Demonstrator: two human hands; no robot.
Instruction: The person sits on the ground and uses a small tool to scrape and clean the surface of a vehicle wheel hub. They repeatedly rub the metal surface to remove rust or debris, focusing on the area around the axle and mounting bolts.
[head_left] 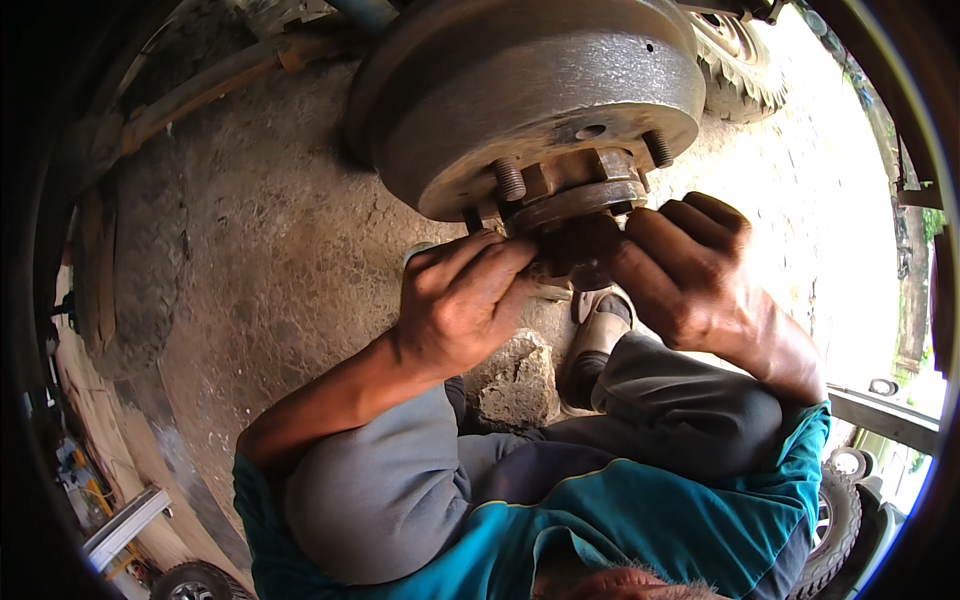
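A large grey metal brake drum [530,75] hangs in front of me at the top of the view. Threaded wheel studs [509,180] stick out of its face around the hub [575,203]. Both my hands are at the hub's near end, one on each side. My left hand [460,295] is closed, its fingertips at the lower left of the hub rim. On the other side my right hand [690,265] is closed too, knuckles up, fingers bent inward. Between them sits a dark, shadowed part [580,245]; its kind and the exact grip are hidden.
A wheel with a treaded tyre [740,65] stands behind the drum at the upper right. A rough stone block [515,380] lies on the worn concrete floor [270,250] between my legs. More tyres [835,525] show at the lower right and lower left.
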